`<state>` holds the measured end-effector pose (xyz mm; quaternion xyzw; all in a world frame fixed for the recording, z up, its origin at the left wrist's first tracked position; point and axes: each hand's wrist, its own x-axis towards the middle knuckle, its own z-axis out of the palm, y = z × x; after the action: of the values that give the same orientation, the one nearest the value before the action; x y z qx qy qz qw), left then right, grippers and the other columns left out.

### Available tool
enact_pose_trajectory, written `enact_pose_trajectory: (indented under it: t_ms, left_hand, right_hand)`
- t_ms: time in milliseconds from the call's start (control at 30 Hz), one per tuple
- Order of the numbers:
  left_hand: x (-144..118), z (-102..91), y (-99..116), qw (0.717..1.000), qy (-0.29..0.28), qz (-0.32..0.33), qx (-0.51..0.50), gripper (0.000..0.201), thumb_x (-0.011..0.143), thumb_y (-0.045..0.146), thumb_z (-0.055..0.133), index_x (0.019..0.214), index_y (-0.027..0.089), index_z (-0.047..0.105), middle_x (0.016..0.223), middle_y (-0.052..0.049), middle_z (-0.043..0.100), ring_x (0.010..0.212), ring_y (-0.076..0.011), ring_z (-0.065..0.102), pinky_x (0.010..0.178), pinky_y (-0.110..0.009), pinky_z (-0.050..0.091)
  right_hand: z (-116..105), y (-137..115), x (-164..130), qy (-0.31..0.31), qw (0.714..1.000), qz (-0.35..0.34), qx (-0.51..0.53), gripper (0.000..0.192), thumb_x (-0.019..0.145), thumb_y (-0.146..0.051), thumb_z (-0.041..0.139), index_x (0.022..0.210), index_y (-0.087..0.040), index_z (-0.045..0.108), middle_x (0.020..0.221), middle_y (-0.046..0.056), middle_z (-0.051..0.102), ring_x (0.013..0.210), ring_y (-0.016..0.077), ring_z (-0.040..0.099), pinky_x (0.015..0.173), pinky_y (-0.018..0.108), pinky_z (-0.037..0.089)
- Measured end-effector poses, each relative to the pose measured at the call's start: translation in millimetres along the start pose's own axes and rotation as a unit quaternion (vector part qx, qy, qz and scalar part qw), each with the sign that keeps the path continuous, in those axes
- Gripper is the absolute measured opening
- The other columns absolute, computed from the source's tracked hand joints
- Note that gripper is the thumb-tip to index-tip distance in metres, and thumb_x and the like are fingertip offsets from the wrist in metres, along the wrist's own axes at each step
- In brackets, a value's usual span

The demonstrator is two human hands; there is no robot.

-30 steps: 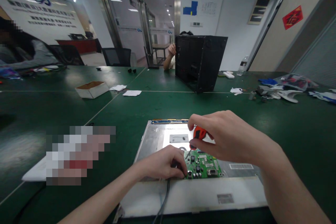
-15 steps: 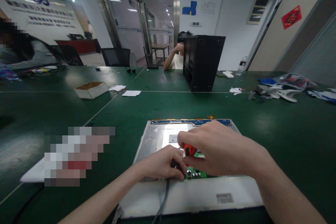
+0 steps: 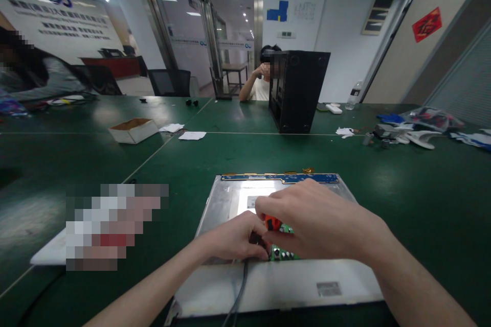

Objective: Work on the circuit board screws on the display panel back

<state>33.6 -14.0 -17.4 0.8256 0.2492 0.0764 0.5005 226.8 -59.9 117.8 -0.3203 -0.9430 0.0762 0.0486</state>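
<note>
A flat display panel [image 3: 220, 199] with a metal back lies before me, a blue circuit strip [image 3: 253, 178] along its far edge. My right hand [image 3: 307, 217] is closed around the red-and-black handle of a screwdriver [image 3: 272, 223], held over a green circuit board [image 3: 282, 254] on the panel. The screwdriver's tip is hidden by my hands. Just left of it, my left hand [image 3: 240, 235] has its fingers curled together at the board's edge; what they pinch cannot be seen. A dark cable [image 3: 242, 286] runs toward me from beneath my left hand.
Beyond the panel stands a black computer case [image 3: 301, 92], with a person [image 3: 260, 84] behind it. An open cardboard box [image 3: 134, 132] and papers [image 3: 192, 135] lie left of centre. Plastic bags and small parts [image 3: 387, 133] are on the right. Another person [image 3: 46, 71] is at far left.
My right hand has shifted slightly left with the screwdriver, closer to my left hand. My left hand stays nearly where it was.
</note>
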Motion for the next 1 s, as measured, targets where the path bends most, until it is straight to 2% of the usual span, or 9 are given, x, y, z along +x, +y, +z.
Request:
enact_pose_trajectory:
  t_ms: [167, 333, 567, 700, 833, 1000]
  left_hand:
    - [0.2, 0.0, -1.0, 1.000, 0.001, -0.011, 0.014, 0.009, 0.073, 0.015, 0.072, 0.083, 0.016, 0.072, 0.075, 0.001, 0.068, 0.071, -0.0169, 0.061, 0.064, -0.023, 0.046]
    - [0.5, -0.1, -4.1, 1.000, 0.000, 0.007, 0.024, 0.004, 0.074, 0.016, 0.071, 0.078, 0.015, 0.071, 0.069, 0.002, 0.064, 0.066, -0.0154, 0.058, 0.060, -0.022, 0.043]
    - [-0.4, 1.3, -7.4, 0.999, 0.003, 0.021, 0.031, 0.009, 0.079, 0.020, 0.069, 0.086, 0.016, 0.072, 0.078, -0.001, 0.069, 0.070, -0.0164, 0.060, 0.066, -0.023, 0.047]
    - [0.4, 1.3, -6.8, 0.999, 0.004, 0.039, 0.031, 0.010, 0.077, 0.016, 0.068, 0.086, 0.016, 0.072, 0.078, -0.001, 0.070, 0.073, -0.0172, 0.061, 0.068, -0.024, 0.048]
    - [1.0, 1.3, -7.5, 0.999, 0.007, 0.023, 0.038, 0.009, 0.075, 0.018, 0.071, 0.085, 0.016, 0.073, 0.076, 0.000, 0.069, 0.070, -0.0164, 0.060, 0.064, -0.023, 0.046]
    - [0.7, 2.0, -8.8, 0.999, 0.004, 0.014, 0.029, 0.009, 0.076, 0.019, 0.071, 0.084, 0.015, 0.072, 0.076, 0.000, 0.069, 0.070, -0.0165, 0.060, 0.064, -0.023, 0.047]
  right_hand:
    - [2.7, -0.7, -0.5, 0.000, 1.000, -0.001, -0.007, 0.008, 0.087, -0.026, 0.059, 0.085, -0.020, 0.055, 0.078, 0.000, 0.066, 0.062, 0.0126, 0.052, 0.051, 0.027, 0.023]
    - [2.4, -2.3, -1.5, 0.000, 1.000, 0.005, -0.006, 0.010, 0.086, -0.027, 0.060, 0.083, -0.020, 0.054, 0.076, 0.000, 0.064, 0.061, 0.0130, 0.050, 0.051, 0.027, 0.022]
    - [3.6, -4.0, -2.4, -0.010, 1.000, -0.010, 0.000, 0.006, 0.083, -0.022, 0.058, 0.086, -0.019, 0.053, 0.081, 0.001, 0.062, 0.065, 0.0137, 0.050, 0.052, 0.027, 0.026]
    - [3.2, -5.9, -2.0, 0.005, 1.000, -0.012, -0.009, 0.003, 0.087, -0.021, 0.053, 0.087, -0.019, 0.055, 0.080, 0.001, 0.063, 0.064, 0.0136, 0.051, 0.052, 0.028, 0.026]
    - [0.7, -7.7, -2.2, -0.002, 1.000, 0.010, -0.018, 0.009, 0.091, -0.021, 0.050, 0.086, -0.019, 0.057, 0.078, 0.001, 0.064, 0.062, 0.0133, 0.052, 0.052, 0.027, 0.025]
    - [1.8, -7.8, -5.0, 0.001, 1.000, 0.011, -0.013, 0.004, 0.086, -0.023, 0.055, 0.087, -0.019, 0.056, 0.078, 0.001, 0.062, 0.061, 0.0136, 0.050, 0.050, 0.027, 0.023]
